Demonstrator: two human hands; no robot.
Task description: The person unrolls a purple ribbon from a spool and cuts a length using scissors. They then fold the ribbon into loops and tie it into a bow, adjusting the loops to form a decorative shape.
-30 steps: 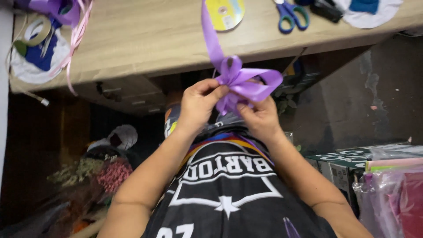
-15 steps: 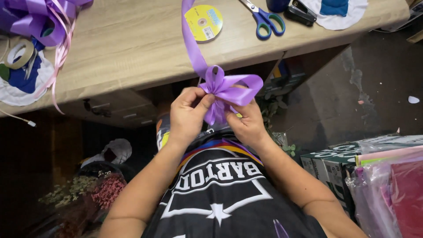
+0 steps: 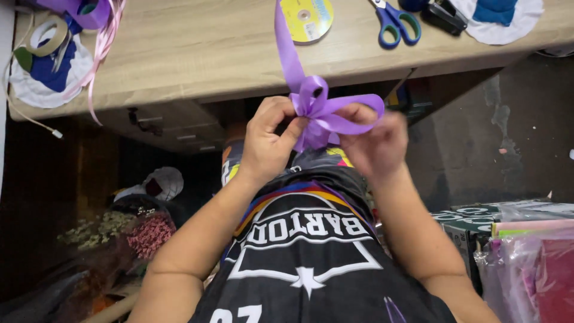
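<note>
A purple satin ribbon bow (image 3: 326, 110) with two loops is held in front of my chest, just below the edge of the wooden table (image 3: 191, 54). My left hand (image 3: 269, 140) pinches the bow's knot from the left side. My right hand (image 3: 379, 143) grips the right loop and is slightly blurred. A long tail of the purple ribbon (image 3: 286, 42) runs up from the knot onto the table toward a yellow ribbon spool (image 3: 307, 18).
Blue-handled scissors (image 3: 394, 21) and a black stapler (image 3: 443, 15) lie at the table's far right. A tape roll (image 3: 48, 36), blue and white felt pieces and pink ribbon (image 3: 98, 54) sit at the left. Dried flowers (image 3: 128, 230) lie on the floor left; plastic bags (image 3: 532, 269) right.
My hands and the bow have shifted slightly right and up toward the table edge. The right loop has been pulled out wider. The view has tilted, showing less tabletop.
</note>
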